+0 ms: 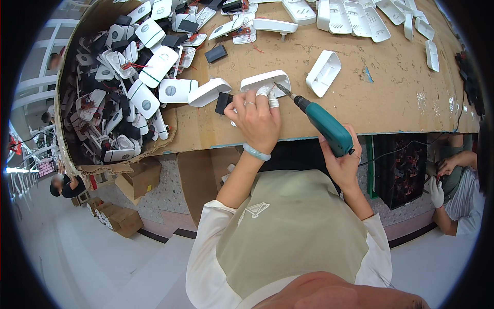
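White shell (254,81) on table (288,123) appears mid-fastening: left hand's (256,116) fingers bent into it, grip unclear; right hand's (340,164) wrapped round teal power driver (328,125), bit inside; shell unclosed, far-side open shells (357,21) presumably left.

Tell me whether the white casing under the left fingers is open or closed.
Open: the casing shows its hollow inside, and the drill points into it.
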